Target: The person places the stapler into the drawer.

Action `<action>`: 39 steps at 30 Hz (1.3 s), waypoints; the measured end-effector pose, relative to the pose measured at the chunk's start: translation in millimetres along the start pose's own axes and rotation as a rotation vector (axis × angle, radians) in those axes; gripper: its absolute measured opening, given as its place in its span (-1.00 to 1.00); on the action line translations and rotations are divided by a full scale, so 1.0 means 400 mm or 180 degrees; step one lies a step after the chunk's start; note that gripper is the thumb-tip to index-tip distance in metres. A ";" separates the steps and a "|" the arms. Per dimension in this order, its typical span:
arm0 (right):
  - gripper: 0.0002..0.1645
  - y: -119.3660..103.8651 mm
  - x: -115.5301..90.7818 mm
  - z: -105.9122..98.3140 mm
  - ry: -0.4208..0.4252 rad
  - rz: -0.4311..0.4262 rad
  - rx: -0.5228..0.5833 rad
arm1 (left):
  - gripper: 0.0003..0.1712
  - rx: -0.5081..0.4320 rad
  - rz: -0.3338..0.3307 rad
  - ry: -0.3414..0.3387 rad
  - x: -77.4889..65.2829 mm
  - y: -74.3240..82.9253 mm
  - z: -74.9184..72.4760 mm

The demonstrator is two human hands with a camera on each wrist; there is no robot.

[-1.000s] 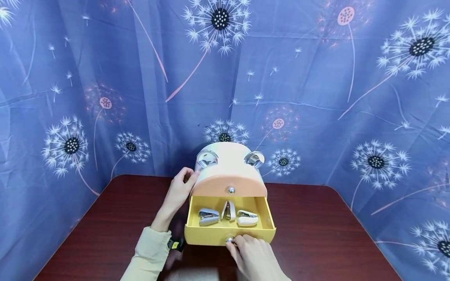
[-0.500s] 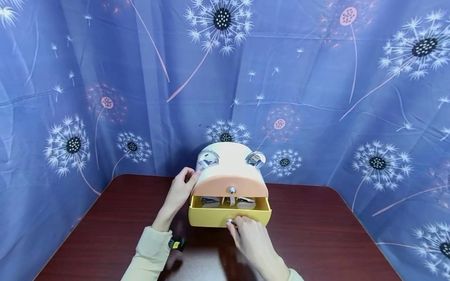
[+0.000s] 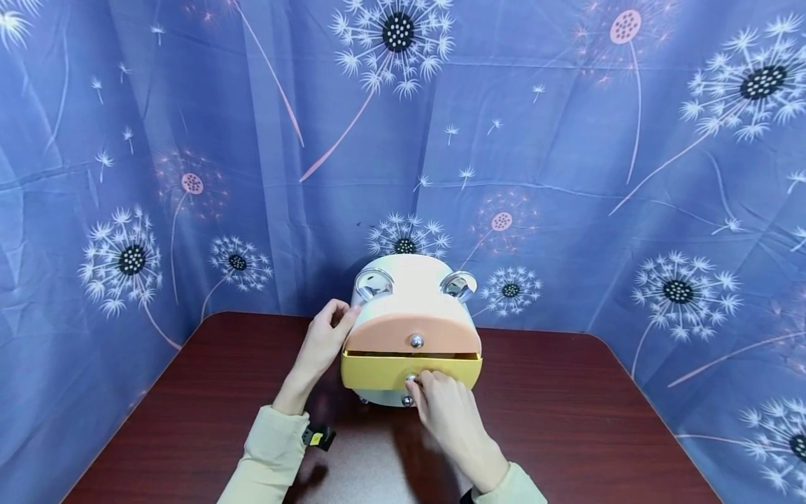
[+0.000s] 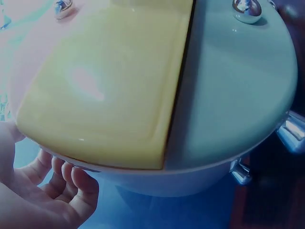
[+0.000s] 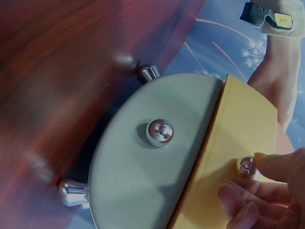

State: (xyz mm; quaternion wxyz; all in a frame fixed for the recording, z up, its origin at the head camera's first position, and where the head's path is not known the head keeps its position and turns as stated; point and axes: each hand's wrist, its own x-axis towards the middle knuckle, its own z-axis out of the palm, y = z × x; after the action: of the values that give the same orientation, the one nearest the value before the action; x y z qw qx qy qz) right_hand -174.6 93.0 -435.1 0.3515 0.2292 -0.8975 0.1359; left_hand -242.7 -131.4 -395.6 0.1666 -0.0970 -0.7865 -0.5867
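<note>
A rounded desktop drawer cabinet (image 3: 409, 287) has a white shell and two chrome, eye-like domes on top. Its yellow middle drawer (image 3: 378, 371) sticks out slightly, with a narrow dark gap along its upper edge. My right hand (image 3: 448, 406) pinches the chrome knob (image 5: 246, 165) of that drawer, thumb on the knob and fingers bent around it. On the cabinet's left side, my left hand (image 3: 322, 339) touches the shell near the peach top drawer (image 3: 384, 334), fingers loosely bent in the left wrist view. The inside of the yellow drawer is hidden.
Below the yellow drawer lies a pale green drawer (image 5: 143, 167) with its own chrome knob (image 5: 160, 132). Short chrome feet (image 5: 74, 192) hold the cabinet off the dark red wooden table (image 3: 585, 420). A blue dandelion-print curtain (image 3: 567, 154) hangs behind.
The yellow drawer has slid back into the cabinet, my right hand moving away from me with its knob. The three small staplers in it are out of sight. My left hand stays in place.
</note>
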 end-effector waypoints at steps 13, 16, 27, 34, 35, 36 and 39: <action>-0.68 0.011 0.022 0.026 -0.0055 0.0136 0.0134 | -0.66 -0.0090 -0.0015 0.0005 0.016 -0.064 0.000; -0.69 0.012 0.024 0.026 -0.0068 0.0134 0.0122 | -0.64 -0.0105 0.0028 0.0011 0.014 -0.062 -0.002; -0.75 0.024 0.015 -0.038 -0.0479 0.0494 0.0172 | -0.59 -0.0006 0.0042 -0.0024 0.009 -0.058 -0.005; -0.88 0.063 0.011 -0.127 -0.0571 0.0650 0.0442 | -0.58 0.0262 0.0100 0.0020 -0.001 -0.060 -0.020; -0.89 0.072 0.010 -0.139 -0.0549 0.0631 0.0467 | -0.57 0.0332 0.0135 0.0033 -0.002 -0.062 -0.025; -0.91 0.081 0.009 -0.150 -0.0516 0.0605 0.0482 | -0.55 0.0411 0.0161 0.0049 -0.004 -0.065 -0.031; -0.93 0.114 0.004 -0.177 -0.0390 0.0539 0.0545 | -0.47 0.0636 0.0237 0.0048 -0.013 -0.070 -0.053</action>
State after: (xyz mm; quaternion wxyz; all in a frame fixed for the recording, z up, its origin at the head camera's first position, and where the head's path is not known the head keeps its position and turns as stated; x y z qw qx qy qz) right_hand -158.7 160.1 -387.0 0.2624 0.1897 -0.9185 0.2269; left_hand -244.4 -159.7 -417.0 0.2030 -0.1047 -0.8357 -0.4994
